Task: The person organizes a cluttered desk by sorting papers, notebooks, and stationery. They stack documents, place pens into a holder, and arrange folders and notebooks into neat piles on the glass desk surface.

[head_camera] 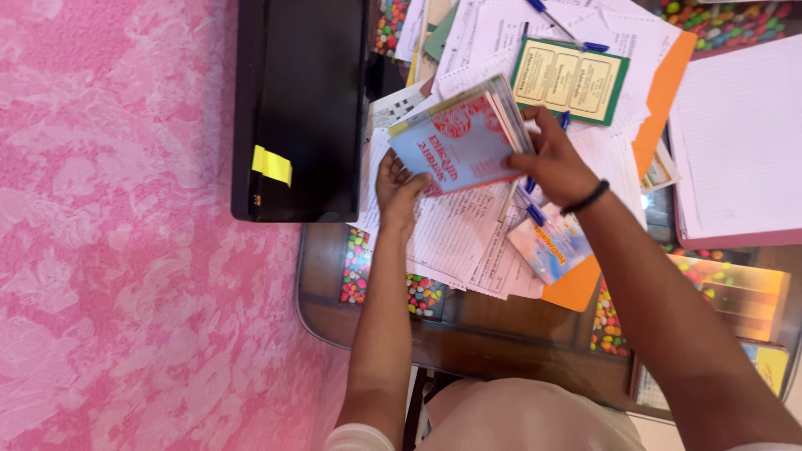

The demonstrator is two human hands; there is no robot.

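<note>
Both my hands hold a thick stack of thin booklets (461, 140) above the desk; the top cover is blue and red. My left hand (399, 188) supports the stack from below at its left edge. My right hand (558, 165), with a black band on the wrist, grips the stack's right edge. A blue pen (535, 210) lies under my right hand. Beneath the stack lie printed paper sheets (455, 242).
A black box with a yellow tape strip (299, 108) stands left of the papers. A green-bordered card (571, 80), an orange folder (664, 92), a colourful booklet (551, 246) and a lined ledger (739, 142) cover the glass desk (468, 334). Pink patterned surface (117, 234) fills the left.
</note>
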